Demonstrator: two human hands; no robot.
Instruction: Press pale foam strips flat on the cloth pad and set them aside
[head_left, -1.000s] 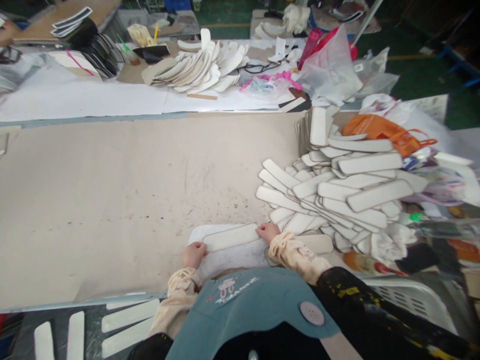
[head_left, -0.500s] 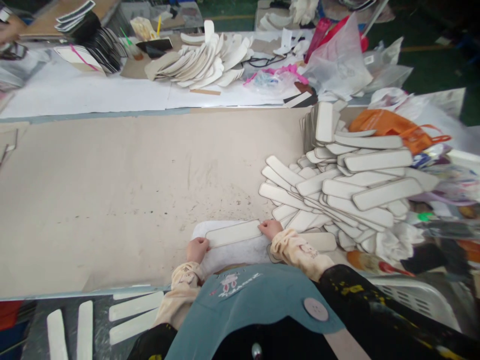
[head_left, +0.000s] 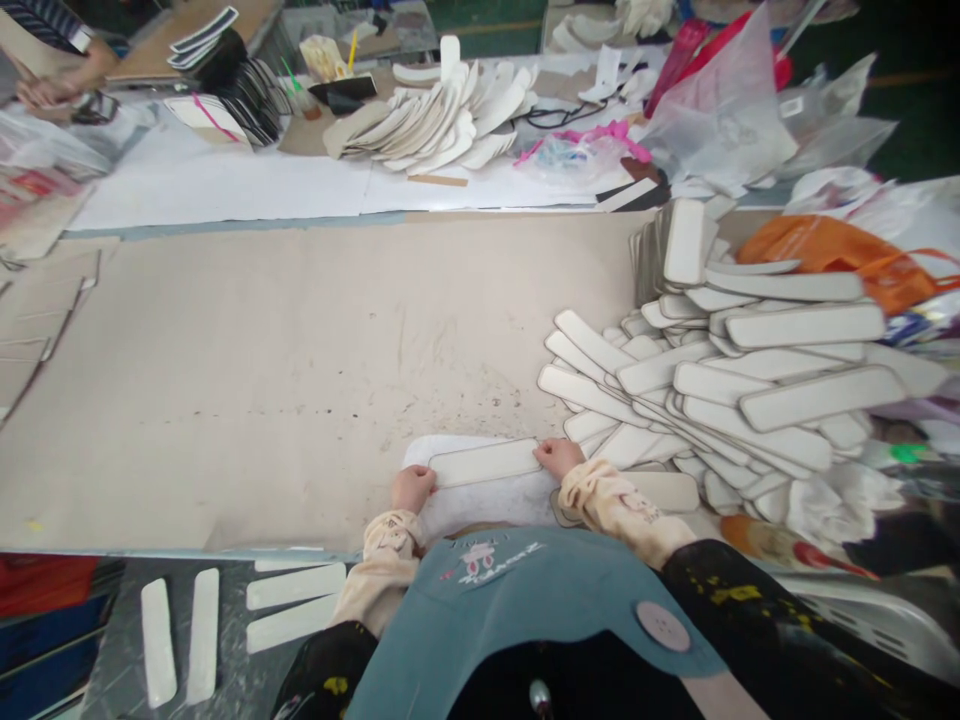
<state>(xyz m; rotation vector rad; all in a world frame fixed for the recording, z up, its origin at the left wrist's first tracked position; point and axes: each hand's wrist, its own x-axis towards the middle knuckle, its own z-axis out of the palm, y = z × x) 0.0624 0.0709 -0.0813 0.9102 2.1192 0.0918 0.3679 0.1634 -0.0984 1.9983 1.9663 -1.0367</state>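
Note:
A long pale strip point(head_left: 486, 464) with rounded corners and a dark edge lies between my hands, over a whitish sheet point(head_left: 480, 505) at the table's near edge. My left hand point(head_left: 413, 487) pinches its left end. The fingers of my right hand point(head_left: 560, 457) are closed on the right end. To the right is a big heap of similar strips point(head_left: 697, 375), loosely crossed over each other. One more strip point(head_left: 664, 490) lies close beside my right wrist, partly behind the sleeve.
Below the table's left edge, several pale strips point(head_left: 202, 635) lie on a dark surface. A bottle point(head_left: 765, 538) with a red tip and a grey basket point(head_left: 877, 610) are at the right. Across the table stand curved pale pieces point(head_left: 442, 120). Another person's hands point(head_left: 64, 88) are far left.
The whole view has shifted, so things appear farther right, and more of the other person shows at the far left. Both my hands still hold the strip over the sheet.

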